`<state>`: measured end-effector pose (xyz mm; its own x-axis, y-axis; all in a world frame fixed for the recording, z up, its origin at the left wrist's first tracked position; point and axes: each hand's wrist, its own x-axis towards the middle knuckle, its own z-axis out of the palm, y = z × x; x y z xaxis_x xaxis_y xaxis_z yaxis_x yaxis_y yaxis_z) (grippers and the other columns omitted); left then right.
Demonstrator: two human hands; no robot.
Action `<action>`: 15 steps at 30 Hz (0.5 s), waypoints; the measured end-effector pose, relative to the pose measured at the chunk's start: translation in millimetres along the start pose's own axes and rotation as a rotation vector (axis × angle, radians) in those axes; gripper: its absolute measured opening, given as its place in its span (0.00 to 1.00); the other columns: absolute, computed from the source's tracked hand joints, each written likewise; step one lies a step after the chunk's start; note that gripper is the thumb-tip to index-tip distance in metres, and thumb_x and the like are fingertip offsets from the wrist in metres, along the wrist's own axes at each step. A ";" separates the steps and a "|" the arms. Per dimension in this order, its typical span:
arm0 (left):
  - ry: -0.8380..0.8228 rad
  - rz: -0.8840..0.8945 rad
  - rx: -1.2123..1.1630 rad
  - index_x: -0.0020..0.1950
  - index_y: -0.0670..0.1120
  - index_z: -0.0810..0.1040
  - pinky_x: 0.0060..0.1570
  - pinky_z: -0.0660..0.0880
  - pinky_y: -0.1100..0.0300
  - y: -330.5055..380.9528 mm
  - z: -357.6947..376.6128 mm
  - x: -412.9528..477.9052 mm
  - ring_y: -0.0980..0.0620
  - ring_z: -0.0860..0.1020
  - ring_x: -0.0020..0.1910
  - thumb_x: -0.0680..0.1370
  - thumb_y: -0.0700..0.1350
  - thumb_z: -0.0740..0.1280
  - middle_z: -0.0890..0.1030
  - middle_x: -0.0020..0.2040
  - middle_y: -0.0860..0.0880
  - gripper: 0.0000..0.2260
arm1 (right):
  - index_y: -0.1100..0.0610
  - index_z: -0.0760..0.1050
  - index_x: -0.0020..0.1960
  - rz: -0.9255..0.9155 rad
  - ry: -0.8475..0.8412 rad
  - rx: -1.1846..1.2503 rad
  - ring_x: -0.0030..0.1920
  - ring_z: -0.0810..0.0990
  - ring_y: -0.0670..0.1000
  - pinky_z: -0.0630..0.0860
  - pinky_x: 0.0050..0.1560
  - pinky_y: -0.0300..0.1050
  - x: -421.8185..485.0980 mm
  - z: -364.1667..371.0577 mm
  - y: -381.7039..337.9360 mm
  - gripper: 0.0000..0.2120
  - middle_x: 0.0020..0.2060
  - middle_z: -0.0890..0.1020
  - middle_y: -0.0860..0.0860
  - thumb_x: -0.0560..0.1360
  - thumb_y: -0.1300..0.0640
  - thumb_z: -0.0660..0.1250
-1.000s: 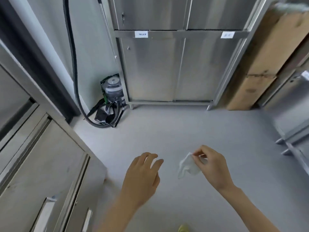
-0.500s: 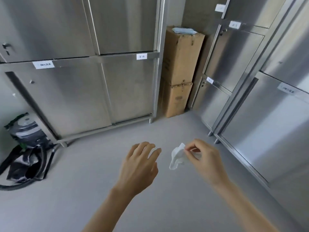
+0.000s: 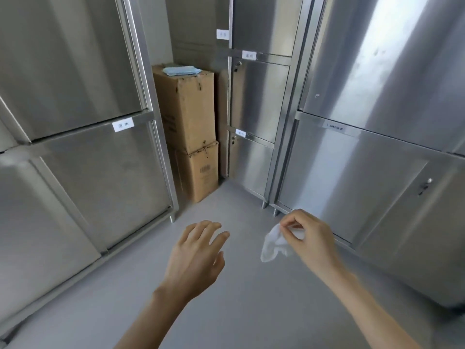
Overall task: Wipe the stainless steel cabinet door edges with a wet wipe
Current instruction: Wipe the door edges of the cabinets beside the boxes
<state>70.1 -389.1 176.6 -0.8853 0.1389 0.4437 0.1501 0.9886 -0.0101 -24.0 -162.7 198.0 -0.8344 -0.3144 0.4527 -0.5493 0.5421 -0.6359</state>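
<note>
- Two stacked cardboard boxes (image 3: 187, 127) fill the corner between brushed steel cabinets (image 3: 357, 177); a folded blue cloth (image 3: 181, 71) lies on top.
- Our right hand (image 3: 308, 238) pinches a crumpled white wipe (image 3: 274, 244) over the grey floor (image 3: 241, 285), near the right cabinet.
- Our left hand (image 3: 197, 253) hovers, fingers relaxed, holding nothing.

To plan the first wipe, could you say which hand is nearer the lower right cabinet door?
Right. The right hand, pinching the wet wipe, is beside that door; the left hand hangs over floor.

Left hand (image 3: 195, 255) hovers with relaxed fingers; right hand (image 3: 310, 239) pinches with curled fingertips.
</note>
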 end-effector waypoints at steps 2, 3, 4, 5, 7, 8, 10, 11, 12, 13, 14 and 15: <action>0.008 0.036 0.003 0.52 0.47 0.84 0.51 0.78 0.52 -27.4 -6.2 20.5 0.45 0.82 0.52 0.62 0.44 0.79 0.83 0.53 0.47 0.19 | 0.56 0.76 0.37 -0.020 0.036 -0.042 0.39 0.79 0.49 0.77 0.41 0.53 19.2 7.3 -14.5 0.06 0.37 0.80 0.44 0.71 0.65 0.69; 0.017 0.056 0.000 0.53 0.47 0.84 0.51 0.78 0.51 -39.6 -9.2 30.9 0.45 0.82 0.53 0.63 0.44 0.79 0.83 0.53 0.47 0.19 | 0.57 0.76 0.38 -0.024 0.058 -0.068 0.39 0.79 0.49 0.77 0.41 0.53 28.1 10.2 -21.2 0.06 0.37 0.80 0.45 0.71 0.65 0.69; 0.026 0.077 0.000 0.53 0.47 0.84 0.51 0.78 0.51 -50.7 -12.0 41.4 0.45 0.82 0.53 0.63 0.44 0.78 0.83 0.53 0.47 0.18 | 0.57 0.76 0.38 -0.022 0.083 -0.089 0.39 0.79 0.50 0.77 0.40 0.53 36.8 12.5 -27.2 0.06 0.37 0.80 0.45 0.71 0.65 0.69; 0.036 0.099 0.004 0.53 0.47 0.84 0.51 0.78 0.51 -60.4 -14.4 51.7 0.45 0.81 0.54 0.64 0.45 0.78 0.83 0.53 0.47 0.18 | 0.57 0.76 0.38 -0.019 0.105 -0.108 0.39 0.79 0.50 0.77 0.40 0.53 44.9 14.0 -32.6 0.06 0.37 0.80 0.46 0.71 0.65 0.69; 0.055 0.131 0.004 0.53 0.47 0.84 0.53 0.78 0.50 -76.8 -18.3 72.0 0.44 0.81 0.55 0.64 0.45 0.78 0.83 0.54 0.46 0.18 | 0.57 0.76 0.38 -0.023 0.126 -0.145 0.38 0.80 0.50 0.77 0.39 0.52 61.3 15.3 -42.7 0.05 0.37 0.80 0.46 0.70 0.64 0.69; 0.061 0.141 -0.005 0.54 0.46 0.84 0.53 0.78 0.49 -83.3 -20.0 81.5 0.44 0.81 0.56 0.65 0.45 0.78 0.83 0.54 0.46 0.18 | 0.57 0.76 0.38 -0.022 0.126 -0.159 0.38 0.80 0.50 0.77 0.39 0.51 70.0 15.4 -46.7 0.05 0.37 0.80 0.46 0.70 0.64 0.69; 0.076 0.166 -0.025 0.55 0.45 0.83 0.55 0.77 0.48 -94.0 -21.8 98.0 0.43 0.80 0.57 0.66 0.44 0.77 0.82 0.55 0.45 0.18 | 0.56 0.76 0.38 -0.007 0.127 -0.175 0.38 0.80 0.49 0.77 0.39 0.51 89.5 15.2 -52.1 0.05 0.36 0.80 0.44 0.71 0.64 0.69; 0.090 0.188 -0.033 0.55 0.45 0.83 0.55 0.77 0.49 -98.9 -21.7 105.3 0.43 0.80 0.58 0.66 0.44 0.77 0.82 0.55 0.45 0.18 | 0.55 0.76 0.38 0.005 0.128 -0.185 0.38 0.80 0.49 0.76 0.39 0.51 99.6 15.4 -53.8 0.06 0.35 0.80 0.43 0.71 0.64 0.69; 0.108 0.211 -0.040 0.55 0.45 0.83 0.55 0.77 0.50 -103.9 -20.7 112.5 0.43 0.80 0.57 0.65 0.43 0.77 0.82 0.54 0.46 0.18 | 0.54 0.76 0.38 0.016 0.130 -0.200 0.38 0.79 0.49 0.76 0.39 0.51 110.1 16.0 -54.6 0.06 0.35 0.80 0.43 0.71 0.63 0.69; 0.123 0.231 -0.046 0.54 0.45 0.83 0.55 0.76 0.51 -109.6 -19.2 119.8 0.43 0.80 0.57 0.64 0.43 0.77 0.82 0.54 0.46 0.18 | 0.53 0.75 0.38 0.026 0.131 -0.219 0.38 0.79 0.49 0.76 0.39 0.50 120.5 16.9 -54.6 0.06 0.35 0.80 0.43 0.71 0.62 0.69; 0.131 0.244 -0.052 0.54 0.46 0.83 0.55 0.76 0.51 -115.5 -17.1 127.3 0.43 0.80 0.57 0.64 0.42 0.77 0.82 0.53 0.46 0.18 | 0.52 0.75 0.38 0.033 0.132 -0.236 0.38 0.79 0.49 0.76 0.39 0.49 130.7 18.4 -54.2 0.06 0.35 0.80 0.43 0.71 0.62 0.69; 0.133 0.250 -0.057 0.54 0.46 0.83 0.55 0.76 0.51 -122.0 -14.2 135.1 0.43 0.80 0.57 0.64 0.42 0.77 0.82 0.54 0.46 0.19 | 0.52 0.75 0.38 0.037 0.133 -0.249 0.38 0.79 0.48 0.75 0.39 0.48 140.5 20.3 -53.1 0.06 0.35 0.80 0.43 0.71 0.61 0.69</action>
<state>-61.5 -491.7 250.5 -0.7527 0.3654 0.5476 0.3842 0.9193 -0.0853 -113.0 -251.5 282.6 -0.8315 -0.1948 0.5202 -0.4766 0.7313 -0.4879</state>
